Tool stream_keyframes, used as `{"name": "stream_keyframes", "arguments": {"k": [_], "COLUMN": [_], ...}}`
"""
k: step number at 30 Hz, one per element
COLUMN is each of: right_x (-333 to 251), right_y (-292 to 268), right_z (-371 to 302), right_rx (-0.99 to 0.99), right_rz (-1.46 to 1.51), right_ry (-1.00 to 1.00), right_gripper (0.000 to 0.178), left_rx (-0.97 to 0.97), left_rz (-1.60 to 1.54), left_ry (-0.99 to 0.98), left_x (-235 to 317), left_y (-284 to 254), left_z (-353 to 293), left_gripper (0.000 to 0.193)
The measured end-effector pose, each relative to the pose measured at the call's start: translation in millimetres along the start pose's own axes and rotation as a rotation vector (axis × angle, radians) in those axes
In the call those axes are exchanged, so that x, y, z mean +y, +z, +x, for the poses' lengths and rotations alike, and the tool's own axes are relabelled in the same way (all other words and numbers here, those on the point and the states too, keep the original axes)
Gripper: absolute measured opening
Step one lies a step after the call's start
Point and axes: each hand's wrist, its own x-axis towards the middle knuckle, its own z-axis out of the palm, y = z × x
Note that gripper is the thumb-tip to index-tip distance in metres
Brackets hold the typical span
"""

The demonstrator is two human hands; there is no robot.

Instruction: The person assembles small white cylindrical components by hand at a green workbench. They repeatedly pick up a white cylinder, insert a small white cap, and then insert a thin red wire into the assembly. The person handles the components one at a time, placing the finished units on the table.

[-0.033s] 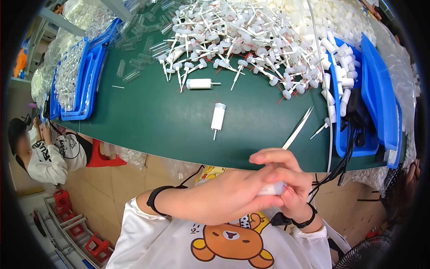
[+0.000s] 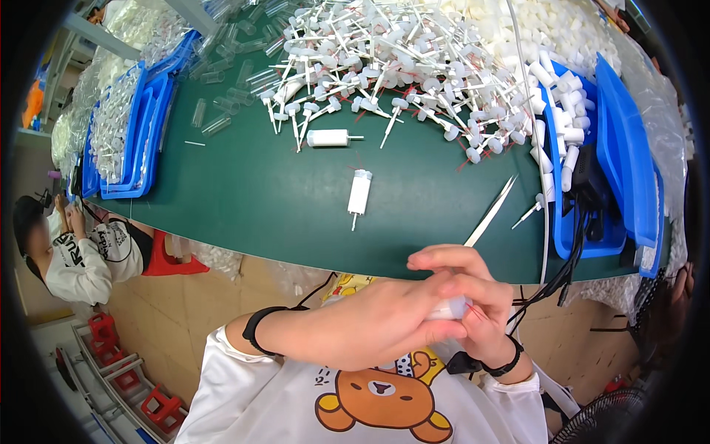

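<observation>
Both hands meet in front of my shirt, just off the table's near edge. A short white cylinder [image 2: 448, 309] with a translucent end and thin red wires is between them. My left hand [image 2: 377, 317] grips its side with thumb and fingers. My right hand [image 2: 482, 303] curls around the wired end, fingers bent over the left fingertips. Part of the cylinder is hidden by the fingers. Beyond the hands lie pale pointed tweezers [image 2: 491, 212]. Two similar white cylinders with thin stems lie on the green table: one upright in view [image 2: 360, 194], one sideways [image 2: 328, 138].
A large heap of white stemmed parts [image 2: 399, 52] with red wires covers the far table [image 2: 259, 192]. Clear tubes [image 2: 216, 123] lie at its left. Blue bins [image 2: 140, 148] [image 2: 629, 148] stand at both sides. Black cables [image 2: 573, 259] hang at right. Another person [image 2: 81, 251] sits at far left.
Both hands have shifted very slightly to the left, still around the white cylinder. Nothing else has visibly moved.
</observation>
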Motion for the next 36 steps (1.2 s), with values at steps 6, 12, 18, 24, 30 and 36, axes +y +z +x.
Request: {"name": "stream_keyframes", "arguments": {"k": [6, 12, 18, 24, 30, 36], "right_x": [-16.1, 17.7, 14.7, 2.9, -4.5, 5.3], "right_y": [15.1, 21.2, 23.7, 15.8, 21.3, 24.1], "right_z": [10.0, 1.4, 8.1, 3.3, 11.6, 12.8], "right_rx": [0.128, 0.159, 0.225, 0.303, 0.270, 0.182], "right_rz": [0.485, 0.581, 0.463, 0.526, 0.462, 0.451], "right_ry": [0.485, 0.414, 0.448, 0.387, 0.436, 0.469], "right_gripper": [0.048, 0.059, 0.066, 0.066, 0.065, 0.068], "left_rx": [-0.006, 0.131, 0.173, 0.321, 0.146, 0.196], "left_rz": [-0.600, -0.741, -0.947, -0.775, -0.796, -0.848], "left_ry": [-0.159, -0.206, -0.199, -0.021, -0.055, -0.127], "left_x": [-7.6, -26.5, -37.5, -15.3, -14.2, -11.9], "left_y": [3.9, 18.8, 19.4, 22.8, 12.7, 18.5], "left_z": [3.2, 8.1, 8.5, 21.3, 14.6, 17.2], "left_gripper": [0.025, 0.035, 0.036, 0.032, 0.035, 0.029]}}
